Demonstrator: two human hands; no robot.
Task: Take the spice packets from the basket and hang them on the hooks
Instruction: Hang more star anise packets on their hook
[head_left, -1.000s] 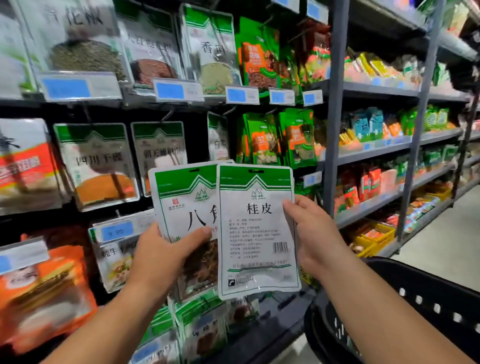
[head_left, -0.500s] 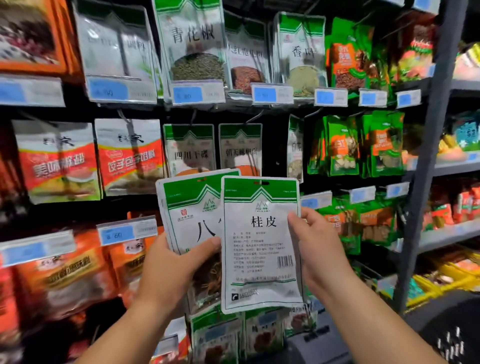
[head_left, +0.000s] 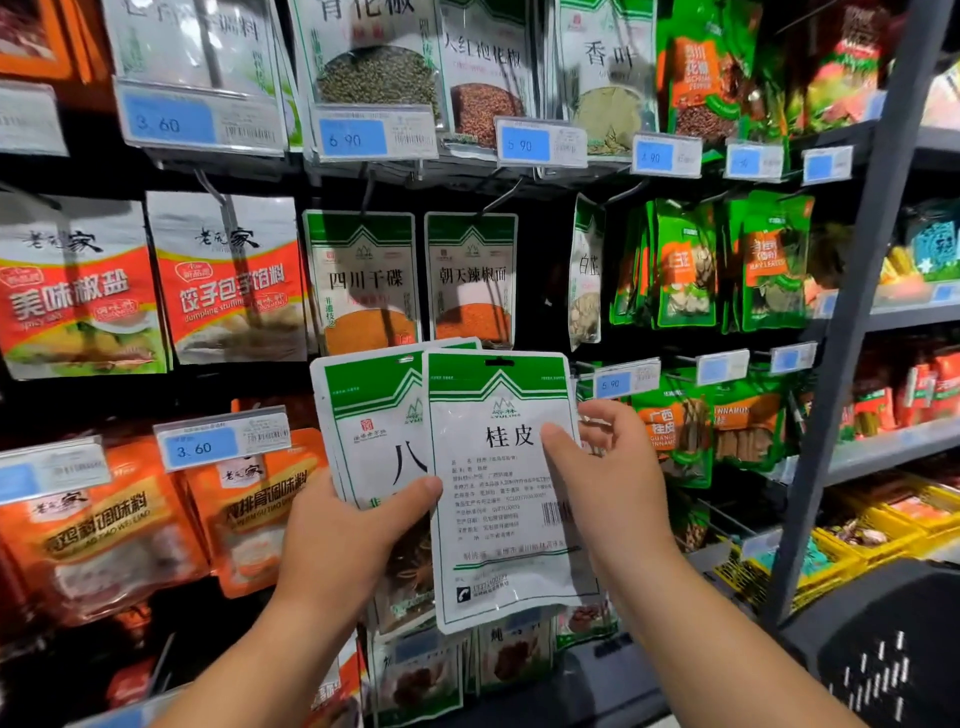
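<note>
I hold two white-and-green spice packets up before the hook wall. My left hand (head_left: 343, 540) grips the rear star anise packet (head_left: 371, 415), thumb across its front. The front cinnamon packet (head_left: 493, 519), with a hang slot at its top, overlaps it; my right hand (head_left: 608, 478) pinches its right edge, thumb on the label. Wire hooks (head_left: 501, 200) with similar green-topped packets (head_left: 366, 280) hang just above. The black basket (head_left: 883, 649) shows at the lower right.
Price tags (head_left: 540, 143) line the hook rails. Orange seasoning packets (head_left: 234, 275) hang at the left, green bags (head_left: 685, 265) at the right. A grey upright post (head_left: 852, 312) separates shelves with yellow trays (head_left: 878, 535).
My view has swung left and nearer to the hook wall. Both packets stay in my hands; my right thumb has slid further onto the cinnamon packet's front.
</note>
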